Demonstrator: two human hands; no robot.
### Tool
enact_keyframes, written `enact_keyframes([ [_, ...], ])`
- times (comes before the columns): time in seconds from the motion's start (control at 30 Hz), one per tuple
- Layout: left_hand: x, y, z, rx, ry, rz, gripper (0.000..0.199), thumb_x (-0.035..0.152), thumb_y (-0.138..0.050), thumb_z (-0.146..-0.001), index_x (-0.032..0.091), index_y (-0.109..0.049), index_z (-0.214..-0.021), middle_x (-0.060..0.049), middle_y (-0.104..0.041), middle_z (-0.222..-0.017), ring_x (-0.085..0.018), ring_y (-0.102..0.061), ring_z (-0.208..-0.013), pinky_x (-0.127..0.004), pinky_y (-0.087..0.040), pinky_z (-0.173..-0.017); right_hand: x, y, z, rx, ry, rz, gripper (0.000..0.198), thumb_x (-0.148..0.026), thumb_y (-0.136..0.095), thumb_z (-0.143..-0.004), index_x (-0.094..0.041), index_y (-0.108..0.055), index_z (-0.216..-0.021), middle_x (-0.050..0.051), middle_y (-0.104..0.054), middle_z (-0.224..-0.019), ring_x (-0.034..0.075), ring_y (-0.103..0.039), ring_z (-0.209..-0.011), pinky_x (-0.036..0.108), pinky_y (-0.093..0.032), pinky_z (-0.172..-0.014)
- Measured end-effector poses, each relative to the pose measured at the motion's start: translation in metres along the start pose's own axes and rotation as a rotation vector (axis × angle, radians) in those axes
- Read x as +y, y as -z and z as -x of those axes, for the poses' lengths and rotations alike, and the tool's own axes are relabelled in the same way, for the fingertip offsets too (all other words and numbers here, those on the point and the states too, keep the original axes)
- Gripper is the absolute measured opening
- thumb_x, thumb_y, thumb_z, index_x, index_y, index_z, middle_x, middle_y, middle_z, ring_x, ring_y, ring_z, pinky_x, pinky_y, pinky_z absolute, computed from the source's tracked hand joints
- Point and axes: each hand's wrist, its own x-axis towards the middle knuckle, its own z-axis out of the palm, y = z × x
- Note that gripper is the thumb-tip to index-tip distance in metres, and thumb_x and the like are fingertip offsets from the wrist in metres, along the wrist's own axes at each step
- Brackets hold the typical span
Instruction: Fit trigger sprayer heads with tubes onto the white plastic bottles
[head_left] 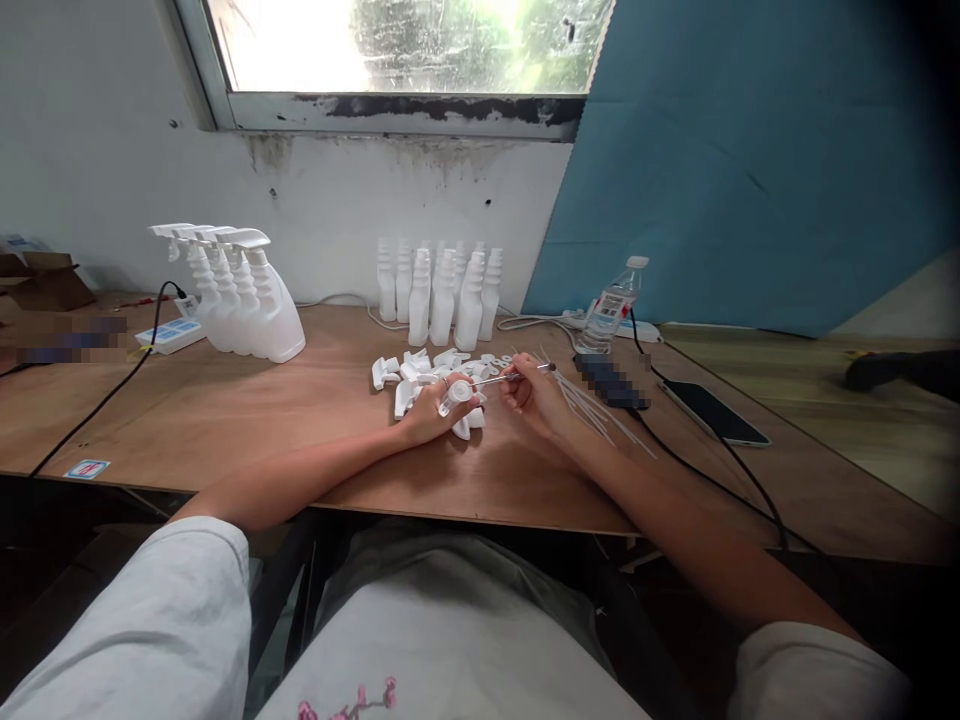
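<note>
My left hand (429,412) is closed around a white trigger sprayer head (456,395), its round collar turned up toward me. In my right hand (536,395) a slim metal rod-like tool (491,380) is pinched; its exact kind is too small to make out. The tool's tip reaches the sprayer head's collar, though I cannot tell whether it goes inside. Behind and under my left hand lies a pile of loose white sprayer heads (386,372). Thin white tubes (611,415) are spread on the table beside my right wrist.
Several white bottles (469,305) without heads stand by the wall. Bottles with sprayer heads (274,310) are grouped at left, near a power strip (176,335). A water bottle (611,310), phone (609,382), tablet-like device (716,412) and black cables lie right on the wooden table (315,385).
</note>
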Motion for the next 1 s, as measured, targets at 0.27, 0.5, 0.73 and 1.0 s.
enact_keyframes([
  [0.27, 0.005, 0.001, 0.002, -0.015, 0.037, 0.054, 0.037, 0.053, -0.055, -0.089, 0.018, -0.058, -0.103, 0.0, -0.062, -0.081, -0.014, -0.056, -0.073, -0.026, -0.047, -0.071, 0.002, 0.0, 0.0, -0.044, -0.076, -0.081, 0.035, -0.049, -0.073, -0.074, -0.019, -0.054, -0.073, -0.004, -0.055, -0.055, 0.007, -0.043, -0.042, 0.019, -0.032, -0.038],
  [0.5, 0.003, 0.001, 0.002, -0.028, 0.043, 0.06, 0.039, 0.054, -0.055, -0.089, 0.018, -0.058, -0.105, 0.0, -0.061, -0.079, -0.014, -0.055, -0.071, -0.026, -0.046, -0.069, 0.005, -0.002, 0.003, -0.117, -0.193, -0.095, 0.036, -0.053, -0.071, -0.076, -0.02, -0.056, -0.081, -0.004, -0.058, -0.059, 0.007, -0.044, -0.043, 0.019, -0.034, -0.041],
  [0.73, 0.005, 0.003, 0.001, 0.016, 0.006, -0.026, 0.034, 0.047, -0.055, -0.089, 0.019, -0.058, -0.108, -0.004, -0.064, -0.09, -0.017, -0.059, -0.08, -0.031, -0.048, -0.077, 0.007, 0.009, -0.004, -0.078, -0.153, -0.148, 0.031, -0.054, -0.065, -0.083, -0.026, -0.064, -0.096, -0.002, -0.067, -0.082, 0.007, -0.049, -0.051, 0.019, -0.036, -0.043],
  [1.0, 0.003, 0.022, -0.011, 0.112, -0.23, -0.257, 0.033, 0.034, -0.06, -0.087, 0.021, -0.051, -0.117, -0.007, -0.06, -0.113, -0.019, -0.061, -0.094, -0.033, -0.048, -0.085, -0.007, 0.045, -0.024, 0.162, -0.116, -0.228, 0.025, -0.041, -0.05, -0.093, -0.025, -0.065, -0.104, 0.003, -0.07, -0.103, 0.011, -0.062, -0.065, 0.022, -0.046, -0.049],
])
